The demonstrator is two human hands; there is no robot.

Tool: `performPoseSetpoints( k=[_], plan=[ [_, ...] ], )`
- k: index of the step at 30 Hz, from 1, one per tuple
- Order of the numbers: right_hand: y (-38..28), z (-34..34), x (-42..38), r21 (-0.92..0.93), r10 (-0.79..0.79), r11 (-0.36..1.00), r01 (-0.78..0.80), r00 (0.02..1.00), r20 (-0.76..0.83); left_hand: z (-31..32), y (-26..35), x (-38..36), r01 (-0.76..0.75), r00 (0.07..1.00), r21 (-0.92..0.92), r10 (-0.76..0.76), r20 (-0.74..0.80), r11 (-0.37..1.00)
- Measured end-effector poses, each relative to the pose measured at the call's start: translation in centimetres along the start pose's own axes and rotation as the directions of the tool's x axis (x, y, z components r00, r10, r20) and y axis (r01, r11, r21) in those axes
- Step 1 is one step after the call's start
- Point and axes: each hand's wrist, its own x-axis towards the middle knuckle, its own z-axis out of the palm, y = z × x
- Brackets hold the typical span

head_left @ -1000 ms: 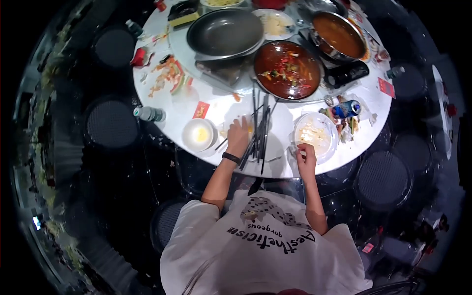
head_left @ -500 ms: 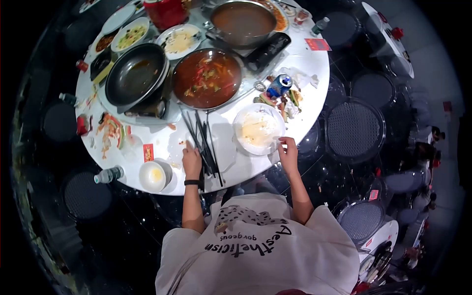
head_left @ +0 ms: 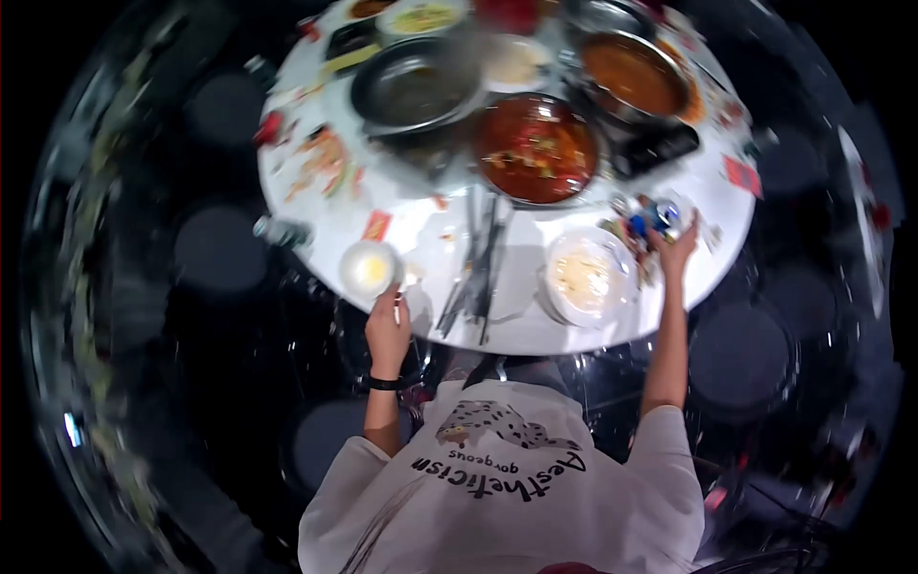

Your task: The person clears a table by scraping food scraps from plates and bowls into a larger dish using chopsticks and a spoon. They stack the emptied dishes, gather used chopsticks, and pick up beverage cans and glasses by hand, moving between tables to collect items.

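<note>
My left hand [head_left: 388, 330] is at the near rim of a white bowl [head_left: 356, 272] with something yellow in it, fingers closed at the bowl's lower right edge. On the other side, my right hand [head_left: 675, 251] reaches round a blue drink can [head_left: 666, 214], which stands among food scraps [head_left: 643, 260]. A stack of white plates [head_left: 585, 279] smeared with pale leftovers lies left of my right forearm. Between my hands, several black chopsticks [head_left: 488, 268] lie loosely in a bundle. Motion blurs the picture, so fingertip contact is hard to make out.
Behind are a pot of red soup [head_left: 537, 153], a dark empty pan [head_left: 413, 86] and a pot of brown broth [head_left: 635, 77]. Shrimp shells [head_left: 320, 161] and a plastic bottle [head_left: 281, 231] are at the left. Stools [head_left: 222, 251] surround the round white table [head_left: 535, 337].
My left hand has gone from beside the chopsticks to the bowl. My right hand has left the plate and moved to the can. The view has turned, shifting the table right.
</note>
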Motion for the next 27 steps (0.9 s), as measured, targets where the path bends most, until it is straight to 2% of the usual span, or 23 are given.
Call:
performPoseSetpoints(
  k=[1,2,4,6,8,10,11,13,15,16,17,18,19,20,21,23,25,27],
  plan=[
    [0.5,0.5,1.7,-0.042,-0.053,0.998,0.054,0.998,0.021,-1.4,0.3,-1.4,0.015,0.999,0.017,-0.014,-0.043,1.0],
    [0.2,0.5,2.5,0.12,0.072,0.988,-0.095,0.98,0.186,-2.8,0.7,-2.9,0.039,0.996,0.028,-0.036,-0.084,0.999],
    [0.0,0.4,3.6,0.11,0.118,0.982,-0.153,0.955,0.271,-5.0,1.3,-6.5,0.083,0.982,0.037,-0.076,-0.171,0.996],
    [-2.0,-0.8,3.9,0.05,0.014,0.998,-0.023,0.984,0.175,-7.5,3.0,-10.1,0.196,0.95,0.05,-0.177,-0.258,0.979],
    [-6.3,-1.9,3.2,0.151,-0.109,0.985,0.085,0.982,0.152,-8.9,3.0,-14.7,0.303,0.903,0.085,-0.257,-0.345,0.949],
    [-11.8,-1.5,1.8,0.313,-0.218,0.939,0.144,0.951,0.217,-10.6,3.2,-19.0,0.425,0.845,0.111,-0.35,-0.405,0.898],
    [-15.1,-0.5,0.7,0.386,-0.284,0.908,0.166,0.919,0.273,-11.1,3.3,-20.6,0.491,0.814,0.122,-0.404,-0.418,0.863],
    [-22.0,3.4,-2.0,0.487,-0.511,0.811,0.326,0.8,0.315,-12.1,3.3,-23.4,0.563,0.77,0.132,-0.46,-0.442,0.816],
    [-28.8,9.1,-5.4,0.565,-0.657,0.718,0.406,0.663,0.358,-13.0,2.6,-25.5,0.561,0.758,0.145,-0.435,-0.487,0.815],
    [-32.3,11.2,-6.9,0.571,-0.622,0.754,0.325,0.634,0.46,-13.8,2.9,-25.9,0.565,0.743,0.127,-0.436,-0.508,0.816],
    [-34.3,14.5,-8.6,0.573,-0.64,0.739,0.353,0.634,0.435,-14.6,2.8,-26.5,0.567,0.734,0.107,-0.442,-0.515,0.817],
    [-35.2,18.8,-9.9,0.57,-0.63,0.747,0.342,0.638,0.443,-15.5,2.8,-27.1,0.55,0.744,0.127,-0.415,-0.524,0.825],
    [-37.2,20.2,-11.2,0.531,-0.552,0.812,0.244,0.619,0.559,-16.3,2.2,-28.1,0.51,0.747,0.103,-0.38,-0.546,0.854],
    [-36.8,25.0,-12.4,0.479,-0.573,0.806,0.348,0.662,0.483,-17.2,1.2,-29.2,0.482,0.744,0.078,-0.36,-0.563,0.873],
    [-37.2,27.2,-13.6,0.416,-0.542,0.833,0.364,0.687,0.484,-18.1,0.3,-30.4,0.451,0.741,0.055,-0.34,-0.58,0.891],
    [-38.1,28.4,-15.5,0.263,-0.463,0.886,0.381,0.735,0.495,-20.5,-1.6,-33.3,0.461,0.717,0.02,-0.359,-0.598,0.887],
    [-39.2,28.1,-16.4,0.131,-0.449,0.889,0.438,0.783,0.43,-23.1,-5.4,-36.7,0.475,0.694,-0.018,-0.387,-0.607,0.88],
    [-41.1,25.9,-17.8,-0.041,-0.558,0.806,0.591,0.781,0.28,-26.3,-10.4,-40.9,0.502,0.666,-0.045,-0.419,-0.618,0.864]
  ],
)
